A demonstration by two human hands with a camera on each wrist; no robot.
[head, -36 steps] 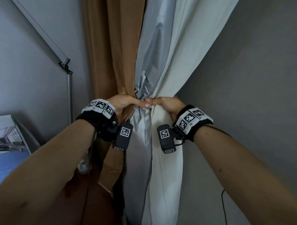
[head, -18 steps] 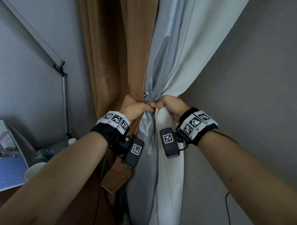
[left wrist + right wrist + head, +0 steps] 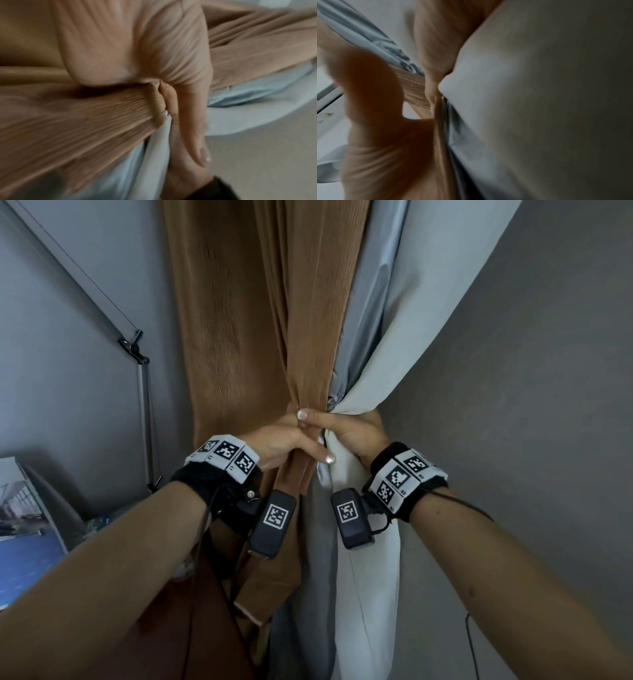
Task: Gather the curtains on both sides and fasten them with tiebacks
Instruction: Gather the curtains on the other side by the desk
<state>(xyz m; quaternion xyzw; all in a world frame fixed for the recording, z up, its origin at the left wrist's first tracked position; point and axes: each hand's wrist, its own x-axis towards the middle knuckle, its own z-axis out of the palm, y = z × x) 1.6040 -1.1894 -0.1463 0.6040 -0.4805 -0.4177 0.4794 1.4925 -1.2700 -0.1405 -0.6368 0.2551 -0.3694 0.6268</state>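
- The brown curtain (image 3: 260,313) and the pale grey curtain (image 3: 387,313) hung side by side in a room corner and were pinched together into one waist.
- The left hand (image 3: 281,441) reached in from the brown curtain's side, wrist level, fingers wrapped around the gathered brown folds at the waist, thumb pointing toward the pale grey curtain.
- The right hand (image 3: 352,433) met it from the other side, fingers curled into the pale cloth, its forefinger laid across the left hand's knuckles.
- In the left wrist view the ribbed brown cloth (image 3: 96,112) bunched tightly against fingers (image 3: 192,121) clamped on it.
- The right wrist view was blurred; no grip could be made out there.
- Left of the brown curtain stood a metal lamp arm (image 3: 144,419) against the wall.
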